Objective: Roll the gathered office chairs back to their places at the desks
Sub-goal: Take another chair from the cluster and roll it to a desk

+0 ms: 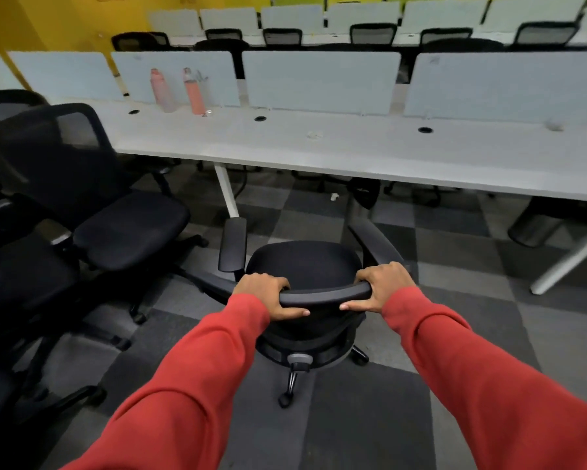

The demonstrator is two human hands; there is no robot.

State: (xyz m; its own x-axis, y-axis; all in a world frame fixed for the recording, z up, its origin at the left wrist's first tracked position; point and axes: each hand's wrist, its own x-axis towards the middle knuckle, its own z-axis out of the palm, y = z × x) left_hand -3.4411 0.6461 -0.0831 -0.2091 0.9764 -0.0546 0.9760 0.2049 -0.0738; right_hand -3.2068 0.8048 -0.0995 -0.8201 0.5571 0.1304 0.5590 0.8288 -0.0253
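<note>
Clasping the chair [305, 262] by its top rail [326, 295], left grip [263, 293] and right grip [385, 286] curl tight; casters [284, 399] mostly hidden.

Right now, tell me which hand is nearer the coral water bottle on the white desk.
Left. The left hand grips the left end of the black chair backrest, the coral water bottle ahead and leftward; the right hand grips the right end, farther across.

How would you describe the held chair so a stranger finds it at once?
Find the long white desk. Before it stands one black chair, apart from the chairs gathered at left. Only its backrest is gripped by the left hand and right hand.
</note>
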